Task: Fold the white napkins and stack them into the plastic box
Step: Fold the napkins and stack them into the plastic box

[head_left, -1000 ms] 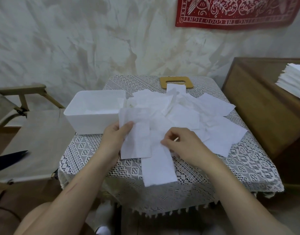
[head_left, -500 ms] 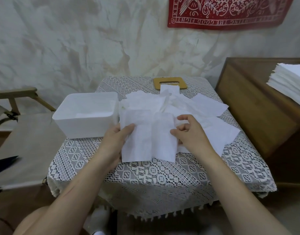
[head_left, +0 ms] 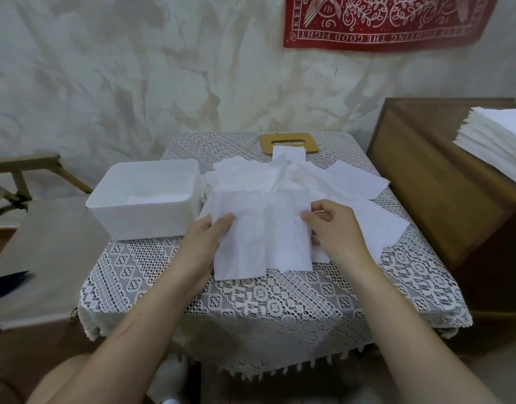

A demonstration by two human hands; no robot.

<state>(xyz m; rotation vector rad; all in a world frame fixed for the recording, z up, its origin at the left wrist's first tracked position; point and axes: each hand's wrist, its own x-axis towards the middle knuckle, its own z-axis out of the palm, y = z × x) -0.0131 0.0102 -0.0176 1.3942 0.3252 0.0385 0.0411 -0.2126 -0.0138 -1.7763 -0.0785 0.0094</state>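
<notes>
The white napkin (head_left: 259, 234) is hanging partly folded over the near middle of the lace-covered tabletop (head_left: 265, 298), and we are holding it by both side edges. Our left hand (head_left: 204, 243) is pinching the left edge, thumb on top; our right hand (head_left: 335, 228) is curling its fingers round the right edge. The loose napkin pile (head_left: 353, 182) is lying just behind, and the white plastic box (head_left: 146, 225) is sitting just left.
</notes>
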